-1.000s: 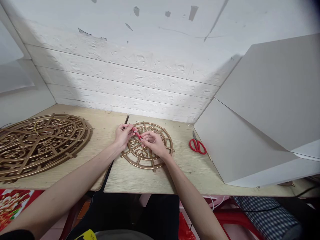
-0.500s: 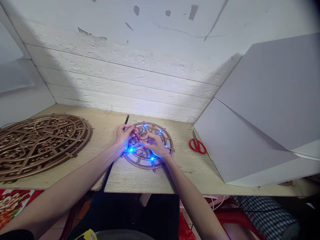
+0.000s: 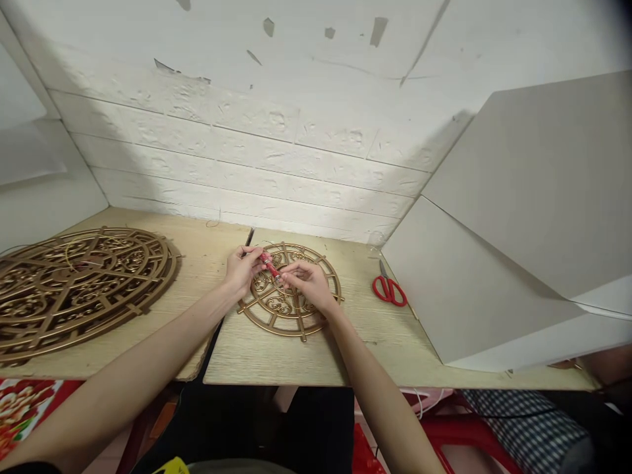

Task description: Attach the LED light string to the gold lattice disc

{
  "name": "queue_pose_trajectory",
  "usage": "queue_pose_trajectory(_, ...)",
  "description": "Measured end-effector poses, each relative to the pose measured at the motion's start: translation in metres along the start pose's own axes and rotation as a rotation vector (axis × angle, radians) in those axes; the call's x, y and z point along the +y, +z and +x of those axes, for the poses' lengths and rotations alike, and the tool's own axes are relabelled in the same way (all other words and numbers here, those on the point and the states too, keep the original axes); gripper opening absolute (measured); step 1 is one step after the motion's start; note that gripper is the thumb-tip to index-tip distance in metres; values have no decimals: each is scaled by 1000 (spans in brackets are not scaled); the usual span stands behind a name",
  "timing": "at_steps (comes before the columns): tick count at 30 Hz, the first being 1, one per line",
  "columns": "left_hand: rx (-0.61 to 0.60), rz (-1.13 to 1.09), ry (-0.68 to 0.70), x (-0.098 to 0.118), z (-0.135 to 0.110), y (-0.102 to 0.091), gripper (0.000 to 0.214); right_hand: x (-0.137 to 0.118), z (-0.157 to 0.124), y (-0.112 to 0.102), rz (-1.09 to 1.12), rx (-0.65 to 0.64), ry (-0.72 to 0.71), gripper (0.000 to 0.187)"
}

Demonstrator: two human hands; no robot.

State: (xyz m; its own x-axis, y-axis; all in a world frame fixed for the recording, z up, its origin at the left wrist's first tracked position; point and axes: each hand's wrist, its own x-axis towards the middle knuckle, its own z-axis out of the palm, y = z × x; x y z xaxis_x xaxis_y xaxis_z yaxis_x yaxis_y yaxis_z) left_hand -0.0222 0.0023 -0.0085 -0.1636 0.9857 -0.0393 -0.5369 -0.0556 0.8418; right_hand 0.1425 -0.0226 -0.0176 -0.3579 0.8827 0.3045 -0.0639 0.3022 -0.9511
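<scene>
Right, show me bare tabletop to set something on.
Tabletop is bare between the small frame and red scissors, before that frame along the front edge, and between the frame stack and left hand. Crowded: far left, under the stack; centre, with the right hand over the small frame.

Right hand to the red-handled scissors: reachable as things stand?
Probably yes: between the right hand and the red-handled scissors lie only the flat gold lattice disc and tabletop. Its fingers are at the red piece, so it would likely have to leave that first.
</scene>
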Motion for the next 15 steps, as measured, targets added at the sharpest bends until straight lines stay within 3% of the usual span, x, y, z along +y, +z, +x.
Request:
queue_pose_trajectory(5,12,-17,-14,3,-1,1,19,-12,2,-20,119,197,1,25)
queue_pose_trajectory(9,19,-34,-31,4,0,1,22,-20,0,-35,227,274,57,27)
queue_pose_trajectory(15,16,-48,-31,1,1,0,20,-18,-3,-24,134,111,73,24)
